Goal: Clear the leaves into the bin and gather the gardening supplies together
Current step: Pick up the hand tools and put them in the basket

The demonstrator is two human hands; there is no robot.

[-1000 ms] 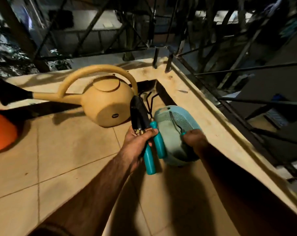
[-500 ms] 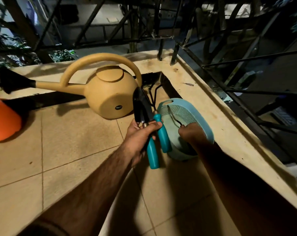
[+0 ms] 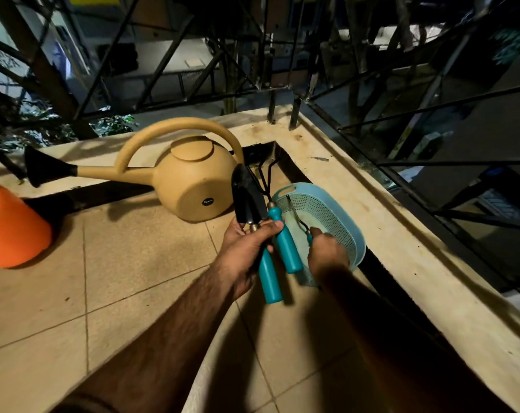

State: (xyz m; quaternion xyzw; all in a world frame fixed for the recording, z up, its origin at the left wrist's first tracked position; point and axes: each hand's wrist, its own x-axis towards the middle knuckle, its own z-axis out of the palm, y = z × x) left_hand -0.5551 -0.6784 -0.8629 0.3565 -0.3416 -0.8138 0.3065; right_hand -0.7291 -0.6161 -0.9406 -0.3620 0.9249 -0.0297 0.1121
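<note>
The left hand (image 3: pixel 247 248) grips a trowel (image 3: pixel 248 198) and hand rake (image 3: pixel 282 239) beside the watering can (image 3: pixel 190 180); the right hand (image 3: pixel 327 251) pinches a small tool (image 3: pixel 297 217) inside the blue basket (image 3: pixel 339 216) on the floor

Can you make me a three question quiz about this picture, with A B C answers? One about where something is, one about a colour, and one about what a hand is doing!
1. Where is the watering can?
A. Inside the basket
B. On the tiled floor, left of the basket
C. Hanging on the railing

2. What colour are the tool handles in the left hand?
A. Teal
B. Red
C. Yellow

3. What is the right hand doing?
A. Resting flat on the floor
B. Lifting the watering can
C. Gripping a small tool in the blue basket

Answers: 1 B, the can lies on the tiles beside the basket. 2 A, both handles are teal. 3 C, its fingers curl round a tool inside the basket.
</note>
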